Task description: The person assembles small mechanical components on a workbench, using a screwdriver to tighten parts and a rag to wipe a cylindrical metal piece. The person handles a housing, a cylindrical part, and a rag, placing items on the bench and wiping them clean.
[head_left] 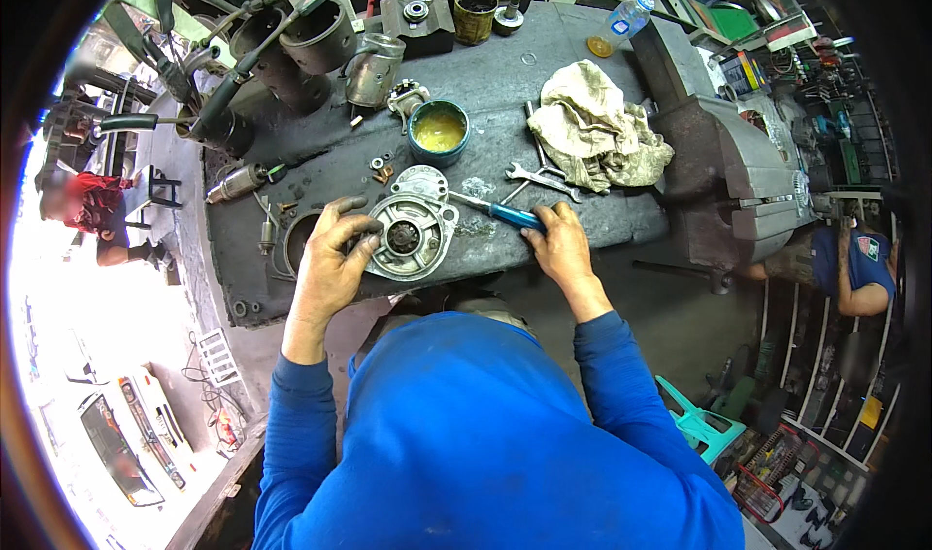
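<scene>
A round cast-metal housing (429,259) with a dark toothed gear (401,237) in its middle lies near the bench's front edge. My left hand (332,261) grips its left rim, thumb and fingers curled at the edge. In my right hand (565,249) is the end of a blue-handled screwdriver (513,216). Its shaft points left, with the tip close to the housing's upper right side. A metal ring (294,246) lies partly behind my left hand. Just beyond the housing stands a round tub of yellowish grease (439,131).
Wrenches (544,181) and a crumpled cloth (597,128) lie right of the tub. Small nuts and bolts (382,169) sit to its left. Metal cylinders (320,40) and a plastic bottle (629,16) stand farther back. A vise (718,181) occupies the right end; another person (859,268) is beyond it.
</scene>
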Available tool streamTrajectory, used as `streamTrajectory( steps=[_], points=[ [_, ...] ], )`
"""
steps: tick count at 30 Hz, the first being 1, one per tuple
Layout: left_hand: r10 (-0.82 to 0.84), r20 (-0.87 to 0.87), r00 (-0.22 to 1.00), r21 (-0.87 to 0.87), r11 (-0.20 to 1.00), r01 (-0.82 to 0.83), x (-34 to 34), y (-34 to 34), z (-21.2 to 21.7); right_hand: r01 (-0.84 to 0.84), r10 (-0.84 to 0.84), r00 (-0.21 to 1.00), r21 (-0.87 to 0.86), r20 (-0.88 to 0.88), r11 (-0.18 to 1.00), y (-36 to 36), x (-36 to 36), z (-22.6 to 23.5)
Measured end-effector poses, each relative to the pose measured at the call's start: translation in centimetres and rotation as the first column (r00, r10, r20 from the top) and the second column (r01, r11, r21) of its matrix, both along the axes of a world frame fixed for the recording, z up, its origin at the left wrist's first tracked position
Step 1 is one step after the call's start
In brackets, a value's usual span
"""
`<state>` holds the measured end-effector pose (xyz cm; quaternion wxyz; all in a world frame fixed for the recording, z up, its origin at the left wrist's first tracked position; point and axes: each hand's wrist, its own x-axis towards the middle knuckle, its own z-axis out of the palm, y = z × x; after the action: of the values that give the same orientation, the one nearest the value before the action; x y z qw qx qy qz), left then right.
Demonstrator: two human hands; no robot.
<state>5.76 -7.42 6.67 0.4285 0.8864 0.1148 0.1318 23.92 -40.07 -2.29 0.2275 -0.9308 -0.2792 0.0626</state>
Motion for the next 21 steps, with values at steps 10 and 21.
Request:
streamTrajectory(
  steps=[10, 21],
  points=[
    [0.017, -0.126, 0.992, -0.123, 0.992, -0.033, 0.5, -0.1, 0.2, 0.187, -0.077, 0.920, 0.258, -0.383, 0.948, -5.4, 2.3, 1.2],
    [0.102, -0.122, 0.987, -0.255, 0.958, -0.130, -0.4, -0.1, -0.7, 0.242, -0.064, 0.778, 0.204, -0.625, 0.949, -5.8, 3.4, 4.6]
  ],
)
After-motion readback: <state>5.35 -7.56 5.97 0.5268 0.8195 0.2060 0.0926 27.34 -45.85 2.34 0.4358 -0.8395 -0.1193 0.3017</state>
